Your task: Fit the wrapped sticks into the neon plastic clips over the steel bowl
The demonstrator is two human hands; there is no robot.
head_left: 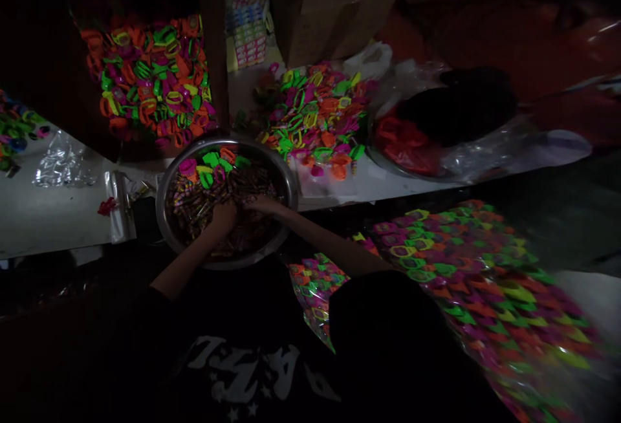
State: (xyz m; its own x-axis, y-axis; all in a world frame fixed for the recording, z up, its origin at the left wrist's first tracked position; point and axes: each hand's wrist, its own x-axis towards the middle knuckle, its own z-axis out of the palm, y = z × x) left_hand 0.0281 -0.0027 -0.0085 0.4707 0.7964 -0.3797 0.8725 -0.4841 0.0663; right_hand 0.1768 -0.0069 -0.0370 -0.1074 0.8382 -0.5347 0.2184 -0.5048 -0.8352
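Hands: two, left hand (224, 217) and right hand (262, 204). Metal basin (290, 185): one. Narrow brown pieces (252, 180) in basin: dozens, overlapping, exact count unobtainable. Green pieces (206, 180) in basin: at least three. Loose heaps of coloured plastic items: three, namely far-left heap (22, 125), left heap (150, 86), middle heap (315, 109); items per heap too many to count. Cardboard box (339, 22): one. Red plastic bag (410, 145): one. Dark bundle (460, 106): one.

The round silver metal basin (162, 208) is open from above and over its near rim; beyond its far rim, a dark brown box (219, 67) and a heap of neon-coloured plastic pieces (313, 106) on the white surface (63, 222) block low passage.
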